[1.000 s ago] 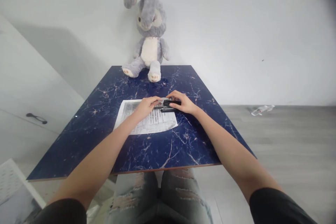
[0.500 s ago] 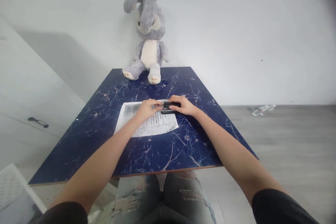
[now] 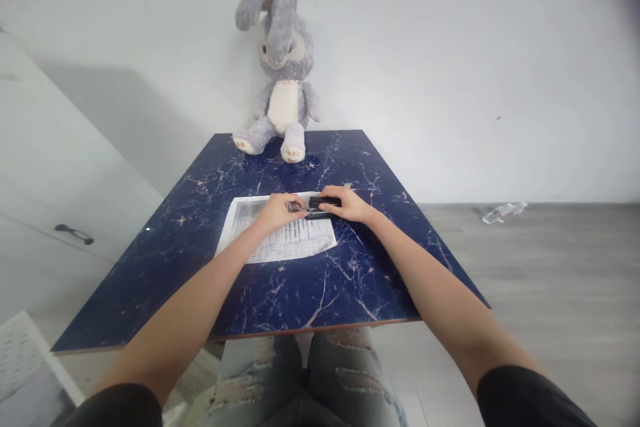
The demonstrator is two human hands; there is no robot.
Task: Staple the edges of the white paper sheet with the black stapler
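Note:
A black stapler (image 3: 325,203) lies over the right side of a printed sheet of paper (image 3: 295,239), its length running left to right. My right hand (image 3: 349,203) is wrapped round its right end, the thumb along the near side. At the stapler's left end, the fingertips of my left hand (image 3: 278,212) are pinched together, touching or nearly touching it. Whatever small thing may be between those fingertips is too small to make out. Part of the stapler is hidden under my right fingers.
The blue marbled table (image 3: 175,280) bears a grey plush rabbit (image 3: 285,103) at its far edge, against the wall. On the floor at right lies a clear plastic item (image 3: 501,212). A white cabinet (image 3: 40,180) with a dark handle stands at left, near a white perforated container (image 3: 30,353).
The view has shifted slightly. Both hands stay at the stapler, with my left fingers bent a little differently at its left end.

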